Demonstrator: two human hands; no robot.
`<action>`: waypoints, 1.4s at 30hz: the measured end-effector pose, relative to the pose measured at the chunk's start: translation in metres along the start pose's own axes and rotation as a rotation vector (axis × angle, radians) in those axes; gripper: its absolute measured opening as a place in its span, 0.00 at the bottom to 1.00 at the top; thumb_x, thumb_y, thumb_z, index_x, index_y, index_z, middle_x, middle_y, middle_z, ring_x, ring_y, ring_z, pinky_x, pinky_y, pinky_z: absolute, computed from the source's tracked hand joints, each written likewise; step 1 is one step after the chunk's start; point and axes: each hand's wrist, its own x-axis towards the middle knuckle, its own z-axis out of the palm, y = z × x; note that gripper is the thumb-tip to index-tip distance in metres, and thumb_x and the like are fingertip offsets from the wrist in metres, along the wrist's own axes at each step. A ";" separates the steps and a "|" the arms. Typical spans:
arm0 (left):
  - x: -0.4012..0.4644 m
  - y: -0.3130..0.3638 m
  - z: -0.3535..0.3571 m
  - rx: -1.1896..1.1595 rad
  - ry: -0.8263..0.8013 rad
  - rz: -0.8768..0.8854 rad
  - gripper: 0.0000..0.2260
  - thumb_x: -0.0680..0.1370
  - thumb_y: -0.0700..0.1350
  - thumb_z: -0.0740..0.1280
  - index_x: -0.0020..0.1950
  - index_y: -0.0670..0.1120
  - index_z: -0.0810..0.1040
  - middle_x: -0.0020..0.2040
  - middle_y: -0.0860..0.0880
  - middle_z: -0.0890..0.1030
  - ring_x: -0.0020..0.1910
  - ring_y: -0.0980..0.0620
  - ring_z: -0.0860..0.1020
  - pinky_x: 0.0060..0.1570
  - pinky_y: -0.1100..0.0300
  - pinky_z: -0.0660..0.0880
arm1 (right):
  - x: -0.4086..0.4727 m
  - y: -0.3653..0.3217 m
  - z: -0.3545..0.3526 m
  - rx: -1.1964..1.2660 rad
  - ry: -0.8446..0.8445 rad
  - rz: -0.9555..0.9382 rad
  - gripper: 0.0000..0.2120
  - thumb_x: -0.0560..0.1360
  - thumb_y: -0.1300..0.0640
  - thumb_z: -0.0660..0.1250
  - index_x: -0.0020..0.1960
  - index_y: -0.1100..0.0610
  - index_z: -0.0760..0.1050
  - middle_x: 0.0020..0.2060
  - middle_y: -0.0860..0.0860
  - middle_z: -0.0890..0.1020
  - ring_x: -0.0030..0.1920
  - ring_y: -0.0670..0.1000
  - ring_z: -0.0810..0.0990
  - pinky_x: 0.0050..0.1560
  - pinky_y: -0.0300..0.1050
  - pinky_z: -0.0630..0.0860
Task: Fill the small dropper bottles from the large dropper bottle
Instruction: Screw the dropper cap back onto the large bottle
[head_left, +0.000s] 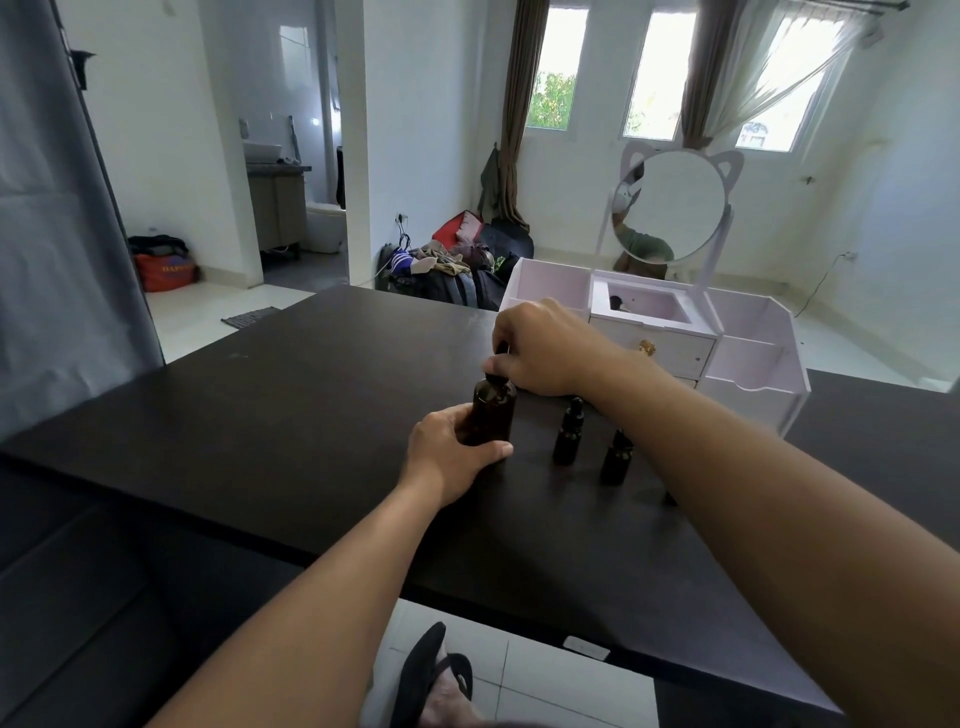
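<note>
Left hand wraps the lower body of the large bottle, which stands upright near the middle of the tabletop. Right hand closes its fingertips on the dropper cap at the bottle's neck. Two small bottles, capped and upright, stand just right of the large one, apart from it. Contents cannot be told through the dark glass. An organiser with a round mirror occupies the far right edge.

I see my left hand wrapped around the big bottle on the table; my right hand pinches its cap, two small bottles beside.
</note>
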 end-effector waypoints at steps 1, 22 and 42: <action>0.000 0.000 0.000 0.002 -0.002 -0.001 0.20 0.67 0.49 0.79 0.58 0.52 0.82 0.50 0.55 0.84 0.50 0.57 0.81 0.54 0.61 0.76 | 0.000 0.000 0.000 -0.004 0.007 0.006 0.11 0.75 0.50 0.70 0.51 0.57 0.80 0.45 0.52 0.81 0.45 0.53 0.80 0.42 0.40 0.72; 0.002 -0.002 0.000 0.019 0.000 0.000 0.21 0.66 0.51 0.79 0.58 0.53 0.82 0.50 0.56 0.84 0.51 0.56 0.81 0.58 0.54 0.77 | -0.005 -0.002 0.003 0.096 0.032 0.023 0.28 0.73 0.54 0.73 0.70 0.53 0.67 0.56 0.53 0.81 0.51 0.53 0.79 0.50 0.42 0.74; 0.002 -0.003 0.001 0.011 0.009 0.003 0.20 0.66 0.50 0.79 0.56 0.53 0.83 0.48 0.56 0.85 0.49 0.58 0.81 0.55 0.59 0.77 | -0.008 -0.004 0.007 0.202 0.018 0.010 0.27 0.74 0.66 0.69 0.70 0.54 0.67 0.52 0.53 0.82 0.52 0.53 0.80 0.56 0.47 0.79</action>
